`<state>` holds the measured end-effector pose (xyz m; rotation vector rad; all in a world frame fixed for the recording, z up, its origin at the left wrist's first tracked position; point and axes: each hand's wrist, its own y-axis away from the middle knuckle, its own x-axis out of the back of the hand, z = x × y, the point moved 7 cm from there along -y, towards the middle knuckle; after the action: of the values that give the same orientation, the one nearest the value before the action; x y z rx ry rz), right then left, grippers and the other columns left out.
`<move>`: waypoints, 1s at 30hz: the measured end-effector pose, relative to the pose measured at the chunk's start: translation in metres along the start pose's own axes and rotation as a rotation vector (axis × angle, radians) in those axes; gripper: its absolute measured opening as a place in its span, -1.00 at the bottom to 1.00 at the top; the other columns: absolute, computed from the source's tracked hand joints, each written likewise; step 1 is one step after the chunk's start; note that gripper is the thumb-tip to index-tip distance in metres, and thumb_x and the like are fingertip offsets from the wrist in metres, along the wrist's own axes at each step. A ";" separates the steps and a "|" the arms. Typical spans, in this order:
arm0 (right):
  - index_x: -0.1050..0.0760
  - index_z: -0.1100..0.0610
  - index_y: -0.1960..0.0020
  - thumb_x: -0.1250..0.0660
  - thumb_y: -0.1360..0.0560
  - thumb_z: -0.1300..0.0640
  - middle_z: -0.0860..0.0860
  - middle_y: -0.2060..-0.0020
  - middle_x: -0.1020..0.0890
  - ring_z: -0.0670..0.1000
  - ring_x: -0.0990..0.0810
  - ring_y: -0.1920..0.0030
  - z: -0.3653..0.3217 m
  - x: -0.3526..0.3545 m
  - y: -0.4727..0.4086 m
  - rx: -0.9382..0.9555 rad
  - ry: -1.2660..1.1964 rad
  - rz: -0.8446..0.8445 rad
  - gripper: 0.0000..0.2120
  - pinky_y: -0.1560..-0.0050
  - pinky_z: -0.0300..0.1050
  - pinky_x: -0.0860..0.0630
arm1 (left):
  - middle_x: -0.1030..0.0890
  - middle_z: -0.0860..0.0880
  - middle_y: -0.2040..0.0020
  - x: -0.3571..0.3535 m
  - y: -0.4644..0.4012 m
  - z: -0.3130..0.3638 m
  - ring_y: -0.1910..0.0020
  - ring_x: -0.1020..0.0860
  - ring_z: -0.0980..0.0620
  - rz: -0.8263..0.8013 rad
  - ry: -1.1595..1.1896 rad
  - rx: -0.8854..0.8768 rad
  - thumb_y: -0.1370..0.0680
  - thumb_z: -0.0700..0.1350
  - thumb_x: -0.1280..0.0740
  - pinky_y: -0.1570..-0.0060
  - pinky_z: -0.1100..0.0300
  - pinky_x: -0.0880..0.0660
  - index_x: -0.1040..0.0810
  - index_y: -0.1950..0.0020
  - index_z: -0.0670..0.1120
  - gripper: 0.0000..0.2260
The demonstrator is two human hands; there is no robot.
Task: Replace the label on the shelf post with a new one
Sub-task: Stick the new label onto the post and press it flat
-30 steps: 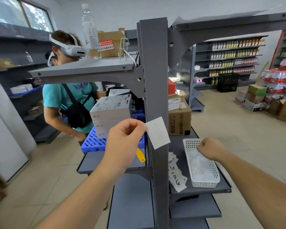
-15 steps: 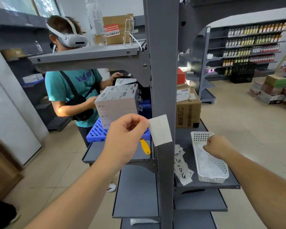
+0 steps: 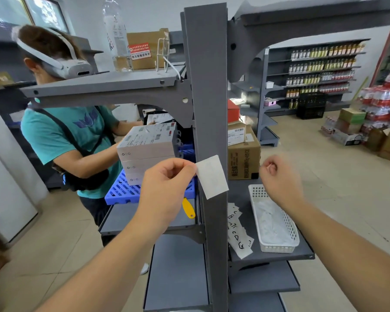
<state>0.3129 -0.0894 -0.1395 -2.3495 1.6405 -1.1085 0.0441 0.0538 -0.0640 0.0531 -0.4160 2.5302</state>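
A grey shelf post (image 3: 208, 91) rises straight ahead of me. My left hand (image 3: 167, 190) pinches the left edge of a blank white label (image 3: 212, 176), held tilted across the face of the post at mid height. My right hand (image 3: 279, 179) hovers in a loose fist above the far end of a white mesh basket (image 3: 277, 224); I see nothing in its fingers. Several white labels with black handwriting (image 3: 238, 233) lie on the grey shelf between the post and the basket.
A person in a teal shirt (image 3: 63, 134) with a headset handles stacked white boxes (image 3: 148, 149) on a blue pallet (image 3: 126, 192) to the left. A yellow tag (image 3: 188, 208) lies on the left shelf. A cardboard box (image 3: 243, 152) stands behind the basket. Stocked shelves stand far right.
My right hand has lifted out of the white basket and now hovers above it. My left hand keeps the white label against the post.
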 end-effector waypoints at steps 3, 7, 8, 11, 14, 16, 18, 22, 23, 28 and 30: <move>-0.48 0.07 0.15 -0.33 -0.57 0.23 0.08 0.43 -0.40 0.05 -0.38 0.40 -0.060 0.024 0.017 0.194 -0.215 0.124 -0.86 0.31 -0.03 -0.43 | -0.71 0.11 0.33 -0.004 0.000 0.005 0.31 -0.61 0.22 0.005 0.020 -0.009 -0.56 -0.19 -0.43 0.27 0.42 -0.56 -0.72 0.23 0.01 -0.80; -0.54 0.10 0.16 -0.39 -0.52 0.11 -0.04 0.39 -0.43 0.03 -0.42 0.38 -0.150 0.047 0.066 0.601 -0.087 0.143 -0.89 0.37 -0.07 -0.44 | -0.75 0.01 0.25 -0.005 0.003 0.017 0.31 -0.62 0.23 0.008 0.038 -0.050 -0.54 -0.21 -0.43 0.24 0.36 -0.59 -0.75 0.19 -0.05 -0.84; -0.56 0.10 0.15 -0.40 -0.51 0.06 -0.09 0.38 -0.43 -0.01 -0.41 0.38 -0.166 0.046 0.077 0.678 -0.003 0.125 -0.87 0.39 -0.11 -0.43 | -0.76 -0.01 0.24 -0.005 0.005 0.020 0.30 -0.63 0.22 0.009 0.049 -0.063 -0.53 -0.22 -0.43 0.22 0.35 -0.59 -0.75 0.19 -0.05 -0.85; -0.60 0.07 0.16 -0.43 -0.47 -0.10 -0.15 0.37 -0.44 -0.09 -0.40 0.38 -0.191 0.043 0.100 0.765 0.191 0.154 -0.77 0.43 -0.21 -0.37 | -0.75 -0.08 0.23 -0.006 0.009 0.028 0.27 -0.62 0.12 0.005 0.067 -0.100 -0.52 -0.21 -0.44 0.19 0.17 -0.61 -0.74 0.18 -0.04 -0.87; -0.55 0.06 0.22 -0.46 -0.42 -0.13 -0.09 0.39 -0.57 -0.01 -0.52 0.41 -0.196 0.040 0.107 0.736 0.244 0.212 -0.74 0.51 -0.15 -0.43 | -0.74 -0.07 0.25 -0.006 0.014 0.034 0.28 -0.62 0.05 0.012 0.072 -0.123 -0.51 -0.22 -0.44 0.15 0.00 -0.63 -0.74 0.19 -0.03 -0.86; -0.54 0.06 0.25 -0.53 -0.38 -0.08 -0.08 0.41 -0.57 0.02 -0.54 0.43 -0.198 0.039 0.107 0.707 0.283 0.236 -0.74 0.53 -0.15 -0.40 | -0.75 -0.03 0.26 -0.005 0.016 0.037 0.26 -0.66 -0.01 0.021 0.065 -0.132 -0.51 -0.23 -0.44 0.11 -0.04 -0.66 -0.74 0.18 -0.03 -0.85; -0.55 0.07 0.28 -0.58 -0.37 -0.02 -0.08 0.43 -0.57 0.02 -0.54 0.44 -0.200 0.039 0.106 0.688 0.325 0.262 -0.75 0.53 -0.19 -0.35 | -0.75 -0.02 0.24 -0.004 0.017 0.039 0.17 -0.69 -0.10 0.027 0.056 -0.144 -0.51 -0.22 -0.44 0.07 -0.06 -0.66 -0.74 0.17 -0.03 -0.87; -0.58 0.06 0.28 -0.54 -0.42 0.04 -0.08 0.45 -0.55 0.00 -0.52 0.45 -0.204 0.043 0.104 0.681 0.352 0.294 -0.81 0.50 -0.21 -0.28 | -0.74 -0.03 0.25 -0.003 0.018 0.044 0.15 -0.68 -0.14 0.026 0.068 -0.165 -0.52 -0.20 -0.44 0.13 -0.01 -0.65 -0.74 0.17 -0.02 -0.87; -0.59 0.07 0.28 -0.52 -0.43 0.05 -0.08 0.46 -0.54 0.00 -0.51 0.46 -0.205 0.043 0.104 0.685 0.352 0.287 -0.82 0.52 -0.20 -0.29 | -0.74 -0.02 0.25 -0.002 0.018 0.046 0.17 -0.68 -0.13 0.024 0.071 -0.170 -0.52 -0.20 -0.44 0.15 0.00 -0.65 -0.74 0.17 -0.01 -0.86; -0.59 0.06 0.26 -0.42 -0.48 0.10 -0.14 0.43 -0.39 -0.04 -0.41 0.44 -0.210 0.047 0.102 0.699 0.312 0.238 -0.86 0.48 -0.21 -0.27 | -0.73 -0.05 0.23 -0.002 0.017 0.054 0.26 -0.64 0.05 -0.017 0.091 -0.213 -0.55 -0.18 -0.46 0.17 0.05 -0.64 -0.73 0.14 -0.05 -0.91; -0.58 0.04 0.22 -0.39 -0.51 0.09 -0.17 0.39 -0.34 -0.07 -0.38 0.40 -0.209 0.053 0.098 0.673 0.277 0.228 -0.87 0.44 -0.22 -0.28 | -0.73 -0.05 0.23 -0.002 0.018 0.057 0.24 -0.65 0.04 -0.039 0.092 -0.251 -0.56 -0.15 -0.47 0.17 0.10 -0.62 -0.71 0.13 -0.05 -0.93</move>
<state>0.1221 -0.1067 -0.0011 -1.6054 1.2690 -1.6581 0.0332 0.0211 -0.0148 -0.1488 -0.6842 2.4120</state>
